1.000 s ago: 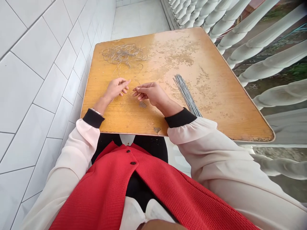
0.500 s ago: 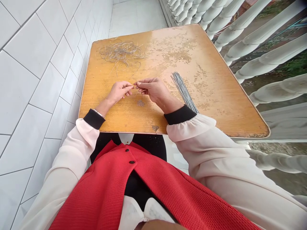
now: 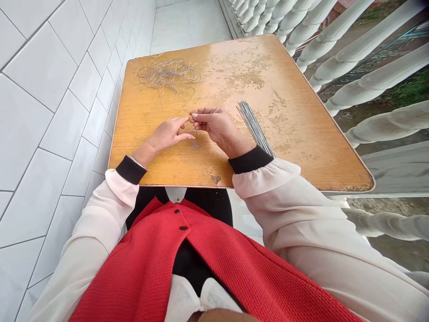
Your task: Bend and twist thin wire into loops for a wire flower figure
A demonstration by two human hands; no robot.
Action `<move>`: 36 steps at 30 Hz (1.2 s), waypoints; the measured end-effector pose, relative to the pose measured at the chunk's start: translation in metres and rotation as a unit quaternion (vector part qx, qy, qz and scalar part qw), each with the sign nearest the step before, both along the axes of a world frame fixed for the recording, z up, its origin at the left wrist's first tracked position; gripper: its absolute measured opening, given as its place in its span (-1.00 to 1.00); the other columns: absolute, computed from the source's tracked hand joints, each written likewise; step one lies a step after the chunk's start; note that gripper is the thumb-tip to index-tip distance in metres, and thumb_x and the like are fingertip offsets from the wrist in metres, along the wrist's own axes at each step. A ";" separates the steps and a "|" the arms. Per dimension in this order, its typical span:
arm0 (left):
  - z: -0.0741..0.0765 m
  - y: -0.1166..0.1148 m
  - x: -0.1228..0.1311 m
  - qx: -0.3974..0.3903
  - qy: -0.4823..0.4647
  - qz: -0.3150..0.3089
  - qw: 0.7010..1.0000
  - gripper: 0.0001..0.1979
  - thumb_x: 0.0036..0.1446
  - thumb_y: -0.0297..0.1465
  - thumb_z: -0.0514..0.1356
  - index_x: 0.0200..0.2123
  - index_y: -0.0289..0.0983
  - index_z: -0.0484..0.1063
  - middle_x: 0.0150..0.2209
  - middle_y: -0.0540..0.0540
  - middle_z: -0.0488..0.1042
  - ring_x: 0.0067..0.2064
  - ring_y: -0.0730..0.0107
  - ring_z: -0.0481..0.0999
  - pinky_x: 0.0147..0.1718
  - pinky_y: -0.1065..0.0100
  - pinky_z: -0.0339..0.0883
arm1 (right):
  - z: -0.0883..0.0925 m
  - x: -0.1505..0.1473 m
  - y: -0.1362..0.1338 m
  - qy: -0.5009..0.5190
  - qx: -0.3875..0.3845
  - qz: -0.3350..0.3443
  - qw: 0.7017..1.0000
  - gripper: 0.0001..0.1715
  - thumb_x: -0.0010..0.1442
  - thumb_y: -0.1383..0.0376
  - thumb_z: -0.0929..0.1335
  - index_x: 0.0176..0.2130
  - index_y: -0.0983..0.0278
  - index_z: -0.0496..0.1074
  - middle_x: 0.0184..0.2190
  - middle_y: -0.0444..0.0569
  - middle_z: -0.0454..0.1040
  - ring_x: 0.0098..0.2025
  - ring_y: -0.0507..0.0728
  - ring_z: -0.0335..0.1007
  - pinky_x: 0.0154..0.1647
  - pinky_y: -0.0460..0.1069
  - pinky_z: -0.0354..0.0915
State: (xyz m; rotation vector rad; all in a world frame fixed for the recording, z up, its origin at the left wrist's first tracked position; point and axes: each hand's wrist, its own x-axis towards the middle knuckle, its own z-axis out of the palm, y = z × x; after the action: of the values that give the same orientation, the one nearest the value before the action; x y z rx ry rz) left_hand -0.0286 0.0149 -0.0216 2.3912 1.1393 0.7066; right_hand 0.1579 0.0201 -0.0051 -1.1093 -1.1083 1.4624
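Note:
Over the near part of the wooden table [image 3: 161, 165] my two hands meet. My right hand [image 3: 214, 123] pinches a thin wire [image 3: 193, 130], part of which loops below the fingers. My left hand [image 3: 170, 133] has its thumb stretched away from the fingers, and its fingertips are close to the right hand's pinch; whether they touch the wire I cannot tell. A tangle of thin wires [image 3: 169, 74] lies at the far left of the table. Beside my right wrist rests a bundle of straight grey wires [image 3: 254, 125], its near end hidden by the sleeve.
A white tiled wall [image 3: 63, 107] runs along the left side. On the right stands a railing of white balusters [image 3: 355, 89]. The tabletop's surface is worn in patches, and its near edge lies just in front of my body.
My left thumb has come away from its fingers, so the left pinch has opened. The right hand keeps its pinch at nearly the same place.

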 end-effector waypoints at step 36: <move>0.026 -0.014 0.008 -0.343 -0.346 0.116 0.866 -0.94 0.28 -0.49 0.24 -0.30 -0.33 0.44 -0.46 0.06 0.53 -0.51 0.70 0.44 -0.49 0.57 0.23 | 0.000 0.000 0.001 -0.033 0.024 0.005 0.999 -0.85 0.08 0.34 0.57 -0.43 0.27 0.55 -0.48 -0.10 0.54 -0.48 -0.04 0.39 -0.45 -0.13 0.28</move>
State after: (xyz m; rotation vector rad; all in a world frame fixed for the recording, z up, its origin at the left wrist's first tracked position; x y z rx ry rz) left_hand -0.0210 0.0011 0.0041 1.2579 1.0982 0.9318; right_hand 0.1583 0.0207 -0.0049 -1.1267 -1.1920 1.4080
